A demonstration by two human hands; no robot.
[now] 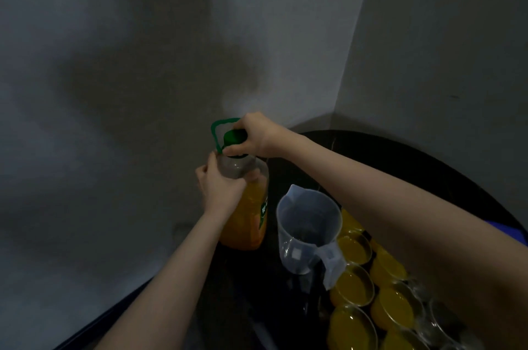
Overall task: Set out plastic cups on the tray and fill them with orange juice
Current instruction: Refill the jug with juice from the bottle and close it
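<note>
Cups point(354, 286) sat nearest the camera at the lower right, packed rim to rim in rows on the dark table point(400, 155); at least 7 showed orange juice close to the rim. 1 or 2 at the far right edge point(445, 318) looked clear, possibly still empty, but blur made that hard to call. I couldn't make out the tray under them, too dark. So by my read the set-out was done and filling was mostly finished, with maybe a couple of cups left. The clear measuring jug point(308, 232) stood upright just left of the cups, handle toward the camera, and looked empty or nearly so. Likely step in hand: working the bottle cap, either to refill the jug or to close up; couldn't tell which. The juice bottle point(248, 212) stood upright on the table's left edge, just beside the jug, about 2/3 full, upper shoulder clear. The left hand point(220, 181) was wrapped around the bottle's shoulder from the left, fingers curled on it, steadying. The right hand point(254, 135) came in from above and the right, fingers and thumb pinched around the green cap point(233, 136), with the green carry loop point(217, 132) sticking up behind it. The bottle sat directly below and between both grips. Grey walls met in a corner behind the table.
</note>
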